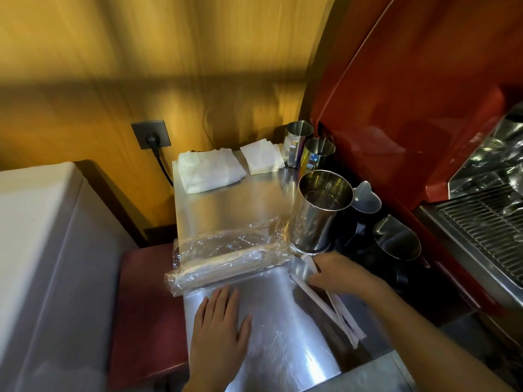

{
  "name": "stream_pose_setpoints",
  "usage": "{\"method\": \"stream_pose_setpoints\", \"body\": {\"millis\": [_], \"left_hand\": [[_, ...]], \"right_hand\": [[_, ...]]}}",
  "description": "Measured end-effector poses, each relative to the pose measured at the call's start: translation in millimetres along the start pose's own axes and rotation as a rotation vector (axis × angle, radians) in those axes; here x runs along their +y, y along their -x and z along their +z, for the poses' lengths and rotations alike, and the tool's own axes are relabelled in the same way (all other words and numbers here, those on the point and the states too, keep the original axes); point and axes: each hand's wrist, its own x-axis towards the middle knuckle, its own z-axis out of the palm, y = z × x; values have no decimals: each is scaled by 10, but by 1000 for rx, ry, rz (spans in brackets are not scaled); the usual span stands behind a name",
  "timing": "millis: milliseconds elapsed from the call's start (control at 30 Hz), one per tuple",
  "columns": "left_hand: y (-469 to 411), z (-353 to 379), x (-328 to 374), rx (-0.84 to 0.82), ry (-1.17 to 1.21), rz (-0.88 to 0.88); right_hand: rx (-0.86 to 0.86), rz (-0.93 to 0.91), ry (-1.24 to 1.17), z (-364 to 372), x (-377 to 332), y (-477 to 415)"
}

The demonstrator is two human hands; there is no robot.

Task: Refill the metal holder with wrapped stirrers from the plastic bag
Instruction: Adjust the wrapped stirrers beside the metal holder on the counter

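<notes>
Steel counter (254, 199) beside a red espresso machine (396, 94): your right hand (343, 274) pinches loose wrapped stirrers (319, 301), left hand (219, 332) flat and open, near the plastic bag (226, 256) and empty metal holder (319, 213), which a careless knock could topple; no writing legible.

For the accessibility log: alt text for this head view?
A right hand gathers wrapped stirrers on a steel counter beside an empty metal holder, left hand flat nearby. A plastic bag of stirrers lies behind.
</notes>
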Motion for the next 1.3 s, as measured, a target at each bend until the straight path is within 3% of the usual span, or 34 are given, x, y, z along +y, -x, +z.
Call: {"method": "stream_pose_setpoints", "body": {"millis": [200, 333, 433, 533, 600, 700, 767, 867, 1000, 1067, 1200, 1300], "left_hand": [[-7, 26, -12, 19, -11, 2], [-18, 36, 11, 51, -37, 24], [-22, 23, 29, 66, -51, 32], [-19, 26, 30, 69, -54, 37], [-16, 25, 30, 69, -57, 38], [-14, 30, 32, 80, -54, 40], [-11, 37, 35, 92, -57, 39], [-11, 47, 28, 92, -69, 43], [-10, 67, 21, 92, -76, 45], [-11, 69, 23, 91, -83, 42], [-6, 65, 32, 99, -86, 38], [0, 55, 44, 96, -95, 32]], "right_hand": [[276, -200, -245, -748, -288, 338], [693, -375, -440, -1061, -396, 507], [1029, -396, -498, -1138, -420, 488], [1187, -353, -461, -1088, -392, 371], [1139, -267, -418, -1054, -331, 240], [882, -54, -222, -1033, -250, 67], [808, 8, -178, -1000, -215, 27], [880, -54, -234, -903, -197, 57], [940, -308, -321, -693, -204, 177], [807, -339, -295, -528, -191, 182], [369, -179, -86, -149, -99, 86], [253, -82, 71, 162, -6, 31]]}}
